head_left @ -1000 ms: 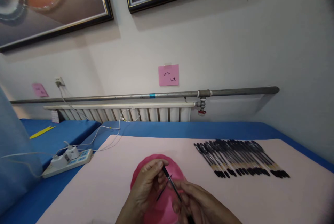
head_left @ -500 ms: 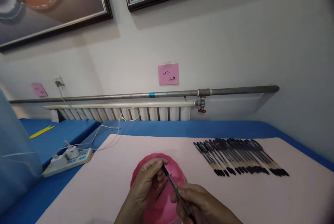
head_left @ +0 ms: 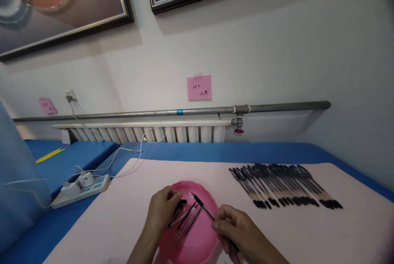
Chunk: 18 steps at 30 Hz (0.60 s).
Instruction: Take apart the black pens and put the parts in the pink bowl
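Note:
A black pen [head_left: 207,210] with a clear barrel is held in my right hand [head_left: 234,231], its uncapped tip pointing up and left over the pink bowl [head_left: 203,241]. My left hand [head_left: 161,208] hovers at the bowl's left side with its fingers pinched. Small black pieces [head_left: 182,201] show at those fingertips; whether they are gripped or lie beneath is unclear. Loose pen parts [head_left: 188,219], some clear and some black, rest inside the bowl between the two hands.
A row of black pens [head_left: 281,186] lies on the pink sheet [head_left: 123,215] to the right. At the left is a white power strip [head_left: 81,192] with plugs and cables. A radiator [head_left: 181,134] and a pipe [head_left: 141,113] run along the wall behind.
My left hand has left the pen's tip and moved left and slightly down to the bowl's left side. My right hand keeps the pen, whose tip is now uncovered.

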Tool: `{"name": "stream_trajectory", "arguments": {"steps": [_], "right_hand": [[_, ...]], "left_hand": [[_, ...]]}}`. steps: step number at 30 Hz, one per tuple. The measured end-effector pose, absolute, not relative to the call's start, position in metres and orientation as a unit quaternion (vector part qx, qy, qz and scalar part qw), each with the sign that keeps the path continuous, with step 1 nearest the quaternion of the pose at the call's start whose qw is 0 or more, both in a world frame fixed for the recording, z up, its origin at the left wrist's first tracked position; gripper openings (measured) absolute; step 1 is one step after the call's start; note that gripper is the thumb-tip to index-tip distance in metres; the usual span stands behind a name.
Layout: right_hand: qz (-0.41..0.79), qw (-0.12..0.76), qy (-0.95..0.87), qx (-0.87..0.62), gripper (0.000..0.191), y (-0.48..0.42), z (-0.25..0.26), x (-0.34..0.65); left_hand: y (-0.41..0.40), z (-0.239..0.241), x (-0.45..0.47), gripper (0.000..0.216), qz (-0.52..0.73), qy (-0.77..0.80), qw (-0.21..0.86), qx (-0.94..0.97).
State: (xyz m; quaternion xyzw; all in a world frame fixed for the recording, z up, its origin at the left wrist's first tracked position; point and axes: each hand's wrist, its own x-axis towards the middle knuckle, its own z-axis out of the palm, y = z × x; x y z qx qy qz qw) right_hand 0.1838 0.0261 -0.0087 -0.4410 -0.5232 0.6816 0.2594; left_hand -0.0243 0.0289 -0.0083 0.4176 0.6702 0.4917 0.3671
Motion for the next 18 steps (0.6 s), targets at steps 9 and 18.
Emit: {"name": "stream_trajectory", "arguments": {"steps": [9,18], "right_hand": [[0.7,0.289,-0.51,-0.407,0.02,0.017,-0.007,0.178],[0.696,0.282,-0.535,-0.388,0.021,0.014,-0.005,0.175]], "left_hand": [[0.015,0.007,0.015,0.032,0.486,0.469,0.643,0.361],[0.015,-0.002,0.021,0.029,0.526,0.427,0.658,0.328]]}}
